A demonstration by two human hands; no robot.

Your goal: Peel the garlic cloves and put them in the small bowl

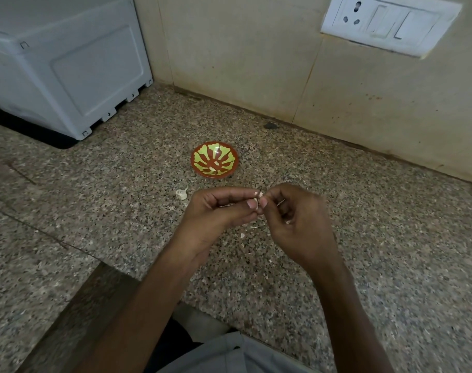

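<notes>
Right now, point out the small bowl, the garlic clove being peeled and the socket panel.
small bowl (193, 160): head view, left rim.
garlic clove (259, 195): head view, exposed tip.
socket panel (385, 25): head view, middle.

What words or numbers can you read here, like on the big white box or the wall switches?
No words or numbers can be read anywhere.
white box: only tiny marks near its bottom edge, too small to read.
switch plate: no writing shows.
bowl: only a red and green pattern.
</notes>
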